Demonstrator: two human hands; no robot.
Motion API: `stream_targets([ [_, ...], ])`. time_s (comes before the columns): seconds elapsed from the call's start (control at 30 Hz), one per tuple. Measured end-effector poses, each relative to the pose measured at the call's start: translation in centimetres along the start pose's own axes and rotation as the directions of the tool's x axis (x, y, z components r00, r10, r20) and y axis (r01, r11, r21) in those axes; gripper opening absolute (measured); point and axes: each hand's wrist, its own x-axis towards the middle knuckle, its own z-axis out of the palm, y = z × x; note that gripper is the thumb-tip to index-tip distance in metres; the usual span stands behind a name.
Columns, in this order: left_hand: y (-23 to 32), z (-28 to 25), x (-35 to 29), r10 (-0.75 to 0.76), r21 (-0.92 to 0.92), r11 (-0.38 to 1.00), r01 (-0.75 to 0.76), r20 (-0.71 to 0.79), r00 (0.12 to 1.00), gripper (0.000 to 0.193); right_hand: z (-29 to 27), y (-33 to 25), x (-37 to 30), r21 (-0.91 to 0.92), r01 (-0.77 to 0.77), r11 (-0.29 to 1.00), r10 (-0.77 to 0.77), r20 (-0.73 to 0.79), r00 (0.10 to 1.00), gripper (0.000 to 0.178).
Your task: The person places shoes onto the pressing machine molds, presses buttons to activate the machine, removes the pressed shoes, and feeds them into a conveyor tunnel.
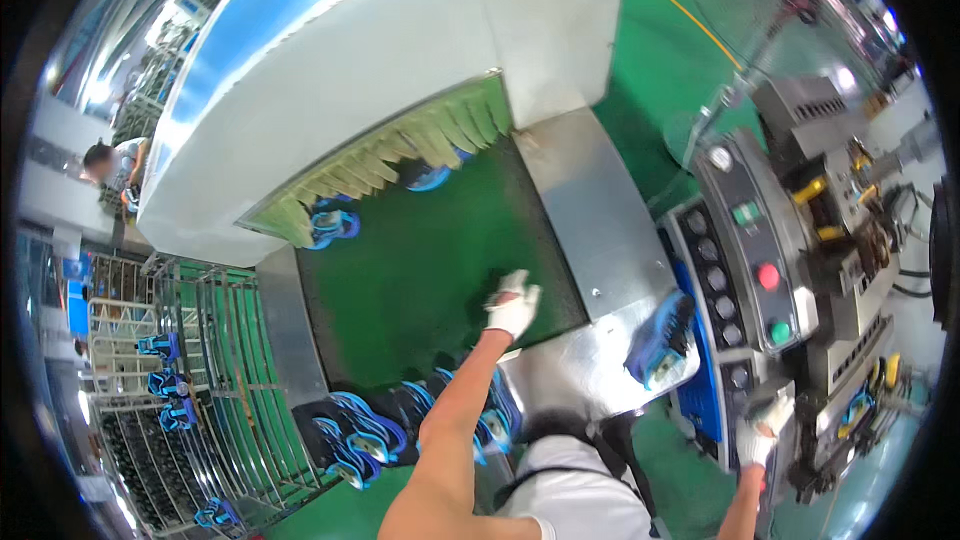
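Observation:
My left hand (514, 309), in a white glove, reaches over the green conveyor belt (420, 270) with its fingers apart and nothing seen in them. A dark patch shows under its fingers; I cannot tell whether the hand touches the belt. Below that forearm, several black-and-blue shoes (365, 430) line the belt's near end, partly hidden by my arm. My right hand (762, 434), also gloved, is at the lower part of the machine on the right, fingers stretched out. A black-and-blue shoe (662, 342) lies on the metal ledge (570, 365) between my hands.
Green strip flaps (400, 155) hang across the opening of a large white housing (400, 60), with blue shoes beneath them. A control panel (755, 250) with red and green buttons stands right. Wire racks (215, 370) with shoes stand left. Another person (115, 165) is far left.

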Motion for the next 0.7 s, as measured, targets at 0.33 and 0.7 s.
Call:
stream_targets([
  [0.33,-26.7,-33.9,11.2,-0.254,0.272,0.74,0.615,-0.734,0.63,0.065,-0.5,4.7,-11.1,-0.409,0.324,0.853,0.048,0.68,0.732,0.085],
  [0.7,-31.5,-30.5,5.7,0.253,0.627,0.768,0.134,-0.488,0.835,0.037,-4.6,-5.1,-9.1,0.006,-0.147,0.989,0.107,0.661,0.743,0.072],
])
